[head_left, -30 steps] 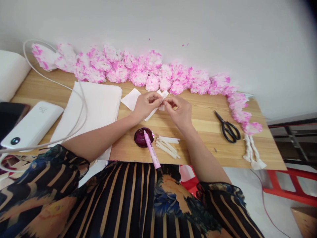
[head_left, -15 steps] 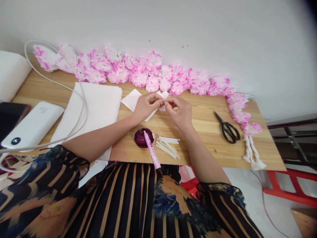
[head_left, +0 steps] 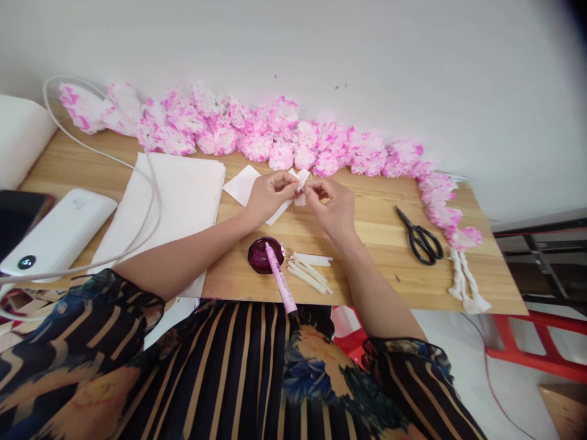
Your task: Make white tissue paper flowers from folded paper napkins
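Between my fingertips is a small piece of white tissue paper (head_left: 302, 178), gathered at its middle. My left hand (head_left: 271, 197) pinches it from the left, and my right hand (head_left: 334, 206) pinches it from the right. Partly under my left hand lies a flat white paper square (head_left: 242, 185). Nearer to me, a pink marker (head_left: 282, 282) leans on a small dark dish (head_left: 257, 255) with purple inside. Several thin white sticks (head_left: 309, 275) lie beside the dish. Behind my hands runs a row of pink and white paper flowers (head_left: 257, 146).
A stack of white paper (head_left: 178, 189) lies left, crossed by a white cable (head_left: 158, 201). Further left are a white power bank (head_left: 59, 235), a dark phone (head_left: 21, 220) and a white roll (head_left: 21, 137). Black scissors (head_left: 424, 243) and white twisted paper strips (head_left: 468, 284) lie right.
The gathered tissue shifts slightly between my fingertips, its upper folds changing shape. Both hands stay in nearly the same place, and the whole view slides a little.
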`<state>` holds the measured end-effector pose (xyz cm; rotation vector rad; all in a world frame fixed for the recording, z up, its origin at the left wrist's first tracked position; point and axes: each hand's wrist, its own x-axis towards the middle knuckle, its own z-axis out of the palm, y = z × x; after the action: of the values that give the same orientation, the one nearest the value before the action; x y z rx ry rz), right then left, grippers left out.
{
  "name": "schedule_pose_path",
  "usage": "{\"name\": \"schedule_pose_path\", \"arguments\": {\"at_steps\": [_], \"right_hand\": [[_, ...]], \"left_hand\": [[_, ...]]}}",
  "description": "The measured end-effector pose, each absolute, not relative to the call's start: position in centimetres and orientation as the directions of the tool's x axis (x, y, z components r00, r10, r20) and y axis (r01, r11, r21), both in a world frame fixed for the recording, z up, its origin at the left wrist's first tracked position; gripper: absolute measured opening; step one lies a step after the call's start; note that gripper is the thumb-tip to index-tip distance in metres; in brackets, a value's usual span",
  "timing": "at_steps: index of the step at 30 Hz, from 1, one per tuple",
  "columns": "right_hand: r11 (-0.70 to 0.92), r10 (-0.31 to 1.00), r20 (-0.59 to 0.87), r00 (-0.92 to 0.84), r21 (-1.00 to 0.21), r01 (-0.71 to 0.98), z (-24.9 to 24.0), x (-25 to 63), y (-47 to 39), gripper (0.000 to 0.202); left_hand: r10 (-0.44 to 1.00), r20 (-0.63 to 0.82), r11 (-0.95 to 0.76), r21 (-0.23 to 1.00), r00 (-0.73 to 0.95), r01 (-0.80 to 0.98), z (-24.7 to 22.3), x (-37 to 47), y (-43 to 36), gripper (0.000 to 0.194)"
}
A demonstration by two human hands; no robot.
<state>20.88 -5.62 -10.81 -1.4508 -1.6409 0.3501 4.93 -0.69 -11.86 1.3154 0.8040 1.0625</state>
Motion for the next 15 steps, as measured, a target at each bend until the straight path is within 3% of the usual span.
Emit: {"name": "schedule_pose_path", "arguments": {"at_steps": [6, 11, 15], "right_hand": [[0.196, 0.918, 0.361, 0.163, -0.773, 0.604, -10.9, 21.1, -5.3, 0.013], [0.073, 0.956, 0.204, 0.209, -0.859, 0.508, -10.7, 21.6, -4.9, 0.014], [0.05, 0.965, 0.154, 0.211, -0.902, 0.428, -11.1, 22.2, -4.6, 0.03]], "left_hand": [[0.939, 0.03, 0.058, 0.968, 0.342, -0.243, -11.7, 4.9, -0.5, 0.007], [0.94, 0.002, 0.097, 0.957, 0.341, -0.275, -11.9, 4.8, -0.4, 0.011], [0.932, 0.04, 0.055, 0.966, 0.361, -0.251, -12.1, 4.9, -0.3, 0.009]]}}
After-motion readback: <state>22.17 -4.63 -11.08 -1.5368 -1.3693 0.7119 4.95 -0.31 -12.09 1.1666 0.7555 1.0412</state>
